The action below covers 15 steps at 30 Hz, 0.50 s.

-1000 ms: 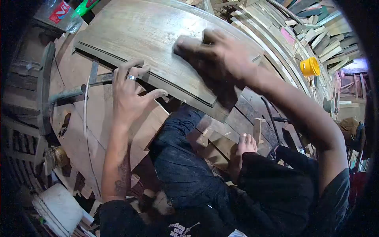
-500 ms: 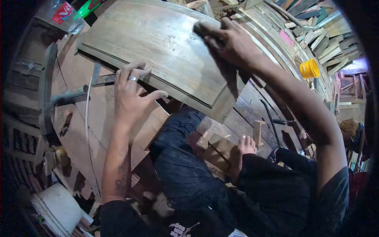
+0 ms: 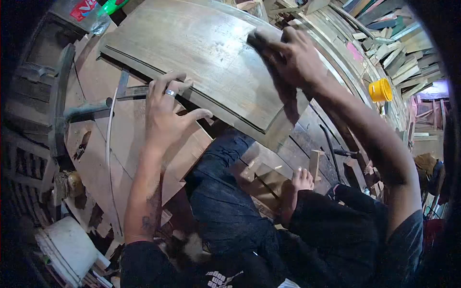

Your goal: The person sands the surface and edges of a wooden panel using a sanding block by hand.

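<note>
A wide brown wooden panel (image 3: 192, 53) with a stepped, molded border lies tilted across the work area in front of me. My left hand (image 3: 168, 105), with a ring on one finger, rests its bent fingers on the panel's near edge; the thumb is spread apart and grips nothing. Over the panel's right part, my right hand (image 3: 300, 60) has its fingers bent and pressed down on a small dark pad (image 3: 253, 40). The fingers mostly cover this pad, and its material is unclear. A dark shadow falls on the wood beside that hand.
Under the panel are brown boards (image 3: 134, 139) and a metal tube (image 3: 89, 109). A white bucket (image 3: 69, 247) stands lower left, a plastic bottle (image 3: 89, 14) upper left. A yellow container (image 3: 380, 90) and piled wood scraps (image 3: 408, 67) lie right. My bare foot (image 3: 302, 180) is below.
The whole scene has shifted slightly right and down in view. My right hand stays pressed on the panel's right part, and my left hand keeps to the near edge.
</note>
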{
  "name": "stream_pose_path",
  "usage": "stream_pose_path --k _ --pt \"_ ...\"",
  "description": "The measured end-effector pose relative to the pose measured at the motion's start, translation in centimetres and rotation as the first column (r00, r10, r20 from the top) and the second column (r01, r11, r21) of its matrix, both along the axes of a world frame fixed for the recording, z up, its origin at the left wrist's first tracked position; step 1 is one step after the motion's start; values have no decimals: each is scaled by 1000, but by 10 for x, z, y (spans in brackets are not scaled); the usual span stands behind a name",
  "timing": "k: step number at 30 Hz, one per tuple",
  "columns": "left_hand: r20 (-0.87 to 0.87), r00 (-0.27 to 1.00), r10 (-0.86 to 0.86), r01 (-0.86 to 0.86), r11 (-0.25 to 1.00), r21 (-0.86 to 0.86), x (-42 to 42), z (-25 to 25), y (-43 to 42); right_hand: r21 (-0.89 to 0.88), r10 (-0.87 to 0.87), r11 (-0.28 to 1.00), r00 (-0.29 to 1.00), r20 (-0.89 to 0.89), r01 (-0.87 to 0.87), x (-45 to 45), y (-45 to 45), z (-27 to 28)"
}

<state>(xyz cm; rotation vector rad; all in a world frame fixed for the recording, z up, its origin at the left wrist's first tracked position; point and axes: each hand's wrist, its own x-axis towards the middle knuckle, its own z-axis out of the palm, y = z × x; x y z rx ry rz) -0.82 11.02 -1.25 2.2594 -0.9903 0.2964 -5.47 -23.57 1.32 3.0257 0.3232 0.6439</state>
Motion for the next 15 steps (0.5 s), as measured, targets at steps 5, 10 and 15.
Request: stream_pose_path --k 5,10,15 --pt "8 1000 -10 10 1000 4 2 -7 2 171 380 921 901 -209 -349 -67 84 7" --pt "18 1000 -19 19 1000 -5 0 -4 1 203 31 979 989 -142 -2 -12 16 2" --pt "-11 1000 -3 3 1000 -9 -2 -2 0 104 102 990 989 -105 -91 -36 45 -11"
